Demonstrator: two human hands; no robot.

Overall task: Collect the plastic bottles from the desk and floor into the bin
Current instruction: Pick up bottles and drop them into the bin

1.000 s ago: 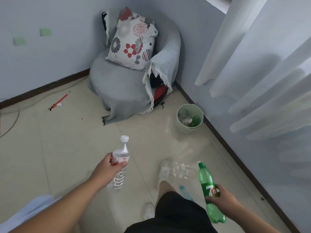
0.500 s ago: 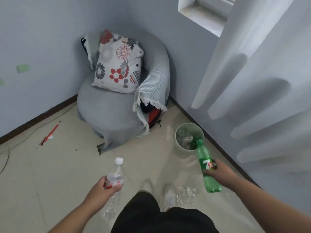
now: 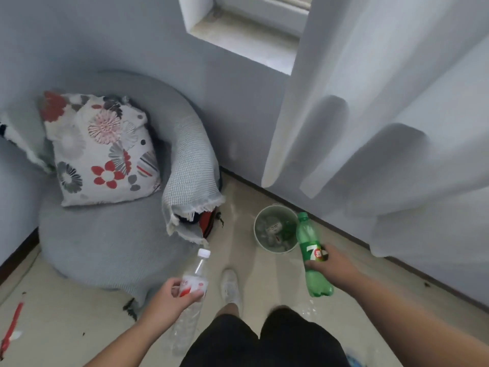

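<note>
The green 7-Up bottle [image 3: 313,254] is in the right hand [image 3: 334,263], fingers wrapped around its labelled middle; it stands nearly upright, cap up, and its neck and cap show in front of the right rim of the bin [image 3: 275,229]. The right forearm reaches in from the lower right, extended toward the bin. The clear water bottle [image 3: 194,280], white cap up and tilted slightly right, is in the left hand [image 3: 170,300], fingers closed around its red-and-white label; the left arm comes in from the lower left, held lower and nearer the body, well apart from the bin.

Two bottles are in hand, one per hand. The one bin, pale and round, stands on the tiled floor [image 3: 79,327] near the wall and holds several bottles, some clear and at least one green; their exact number cannot be told.

Left of the bin sits a round grey chair [image 3: 105,242] under a fringed grey throw [image 3: 189,178], with a floral cushion [image 3: 103,152] on the seat. A white curtain [image 3: 383,115] hangs to the right above the bin. One white shoe [image 3: 231,288] and black shorts [image 3: 264,340] show between the arms. A red stick-like object [image 3: 12,327] lies on the floor at far left.
</note>
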